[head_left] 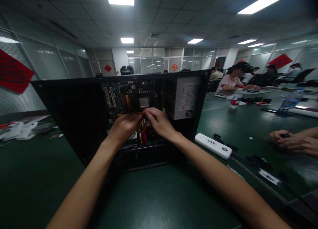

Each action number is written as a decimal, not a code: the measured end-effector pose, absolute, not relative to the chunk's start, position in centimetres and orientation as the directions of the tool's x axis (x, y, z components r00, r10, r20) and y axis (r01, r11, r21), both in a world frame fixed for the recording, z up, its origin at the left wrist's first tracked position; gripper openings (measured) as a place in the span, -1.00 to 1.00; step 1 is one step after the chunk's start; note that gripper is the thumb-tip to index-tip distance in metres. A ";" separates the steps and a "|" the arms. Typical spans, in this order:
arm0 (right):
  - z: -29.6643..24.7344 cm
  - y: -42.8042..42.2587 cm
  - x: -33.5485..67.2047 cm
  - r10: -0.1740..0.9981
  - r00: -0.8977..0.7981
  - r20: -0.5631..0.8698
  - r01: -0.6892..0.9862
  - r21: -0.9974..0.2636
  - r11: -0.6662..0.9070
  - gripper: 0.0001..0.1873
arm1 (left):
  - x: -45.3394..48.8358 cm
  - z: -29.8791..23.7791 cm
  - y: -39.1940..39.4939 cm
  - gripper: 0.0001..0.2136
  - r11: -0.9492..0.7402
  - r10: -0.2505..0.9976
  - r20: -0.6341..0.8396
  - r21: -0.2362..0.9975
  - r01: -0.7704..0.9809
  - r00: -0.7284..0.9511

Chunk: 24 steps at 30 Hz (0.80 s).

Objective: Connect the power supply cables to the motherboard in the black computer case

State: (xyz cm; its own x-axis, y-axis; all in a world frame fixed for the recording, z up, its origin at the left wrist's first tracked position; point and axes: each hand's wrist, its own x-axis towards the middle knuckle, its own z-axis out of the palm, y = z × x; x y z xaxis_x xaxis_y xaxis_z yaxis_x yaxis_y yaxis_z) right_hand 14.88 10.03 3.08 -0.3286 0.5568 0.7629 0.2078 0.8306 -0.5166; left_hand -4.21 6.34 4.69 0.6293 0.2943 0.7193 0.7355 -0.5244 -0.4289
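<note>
An open black computer case stands on the green table in front of me, with the motherboard and the grey power supply showing inside. Both my hands reach into it. My left hand is curled with its fingers down near the board's lower edge. My right hand is closed over a bundle of coloured wires, red, yellow and black. Their fingertips meet at the bundle's top; what exactly they pinch is hidden.
A white bar-shaped device marked 3 lies right of the case among small black parts. Another person's clasped hands rest at the right edge. People sit at the far table with a bottle. White objects lie far left.
</note>
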 end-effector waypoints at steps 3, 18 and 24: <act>3.5 9.0 15.4 0.367 -0.545 0.754 0.386 -0.162 0.908 -0.56 | -4.6 4.8 6.3 -0.78 -0.512 0.386 0.733 -0.335 0.791 0.560; 2.3 10.8 15.9 0.656 -0.646 0.390 0.746 0.140 0.651 -0.75 | -6.0 2.6 9.1 -0.81 -0.521 0.699 0.602 0.056 0.852 0.387; 2.9 10.0 15.7 0.669 -0.637 0.383 0.745 0.085 0.661 -0.77 | -4.1 3.2 9.5 -0.76 -0.526 0.775 0.393 -0.032 0.850 0.495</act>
